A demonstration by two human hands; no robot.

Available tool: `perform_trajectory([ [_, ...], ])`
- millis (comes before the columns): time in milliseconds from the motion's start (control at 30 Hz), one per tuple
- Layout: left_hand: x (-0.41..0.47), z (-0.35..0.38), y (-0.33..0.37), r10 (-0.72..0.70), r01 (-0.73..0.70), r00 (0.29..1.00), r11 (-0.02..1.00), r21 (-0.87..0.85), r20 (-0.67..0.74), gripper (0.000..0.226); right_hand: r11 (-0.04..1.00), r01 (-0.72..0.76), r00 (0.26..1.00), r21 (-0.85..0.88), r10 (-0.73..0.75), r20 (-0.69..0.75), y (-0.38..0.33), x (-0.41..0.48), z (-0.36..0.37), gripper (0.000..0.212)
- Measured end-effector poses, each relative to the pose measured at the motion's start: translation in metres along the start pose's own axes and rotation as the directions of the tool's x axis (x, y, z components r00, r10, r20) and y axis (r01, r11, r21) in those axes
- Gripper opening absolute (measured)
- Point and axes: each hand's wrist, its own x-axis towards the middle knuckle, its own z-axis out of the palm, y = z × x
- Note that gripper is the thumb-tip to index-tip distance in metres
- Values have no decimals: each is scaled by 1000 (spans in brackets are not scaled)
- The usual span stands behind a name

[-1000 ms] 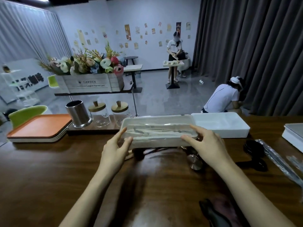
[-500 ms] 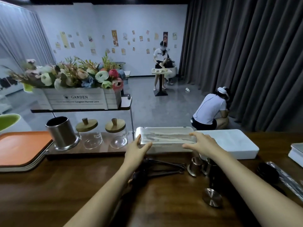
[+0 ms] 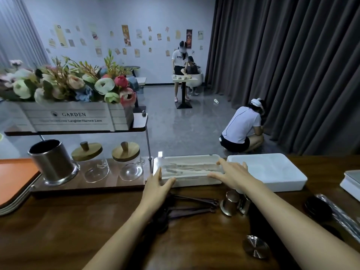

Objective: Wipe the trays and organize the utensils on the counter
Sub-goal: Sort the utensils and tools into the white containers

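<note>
On the dark bench (image 3: 58, 221), the organizing step looks to be in hand: the utensil box (image 3: 187, 162) sits at the far edge, between a rack (image 3: 87, 185) and a white tray (image 3: 268, 172). The left hand (image 3: 157, 185) brackets its near-left corner with straight fingers, and the right hand (image 3: 231, 176) lies flat and spread on its right end. The next move likely calls for squaring the box, then letting go.

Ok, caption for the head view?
The left hand and right hand touch a lidded utensil box on the counter, between glass jars and a white box.
</note>
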Motion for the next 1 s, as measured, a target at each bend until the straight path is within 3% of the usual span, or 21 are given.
perform_trajectory([
  [33, 2, 0, 1, 8, -8, 1000, 998, 70, 14, 43, 1000, -7, 1000, -5, 7, -5, 1, 2, 1, 72],
  [133, 10, -3, 6, 39, -45, 999, 971, 236, 32, 50, 1000, -21, 1000, -20, 21, -7, 1, 0, 0, 67],
  [233, 14, -4, 13, 108, -97, 994, 953, 287, -22, 63, 1000, -24, 1000, -1, 24, -18, 0, -8, -2, 68],
  [367, 4, 7, 30, 238, -207, 969, 925, 319, -61, 64, 995, -2, 997, 97, 9, -72, 8, -27, -10, 67],
  [533, -15, 57, 77, 344, -354, 935, 914, 198, 84, 61, 967, 31, 980, 254, 21, -199, 38, -74, -32, 55],
  [800, -68, 190, 187, 458, -491, 837, 870, 42, 300, 63, 917, -113, 939, 383, 224, -259, 163, -157, -75, 51],
  [1000, -95, 320, 243, 478, -507, 800, 862, -17, 363, 63, 919, -266, 886, 291, 352, -301, 297, -213, -94, 46],
])
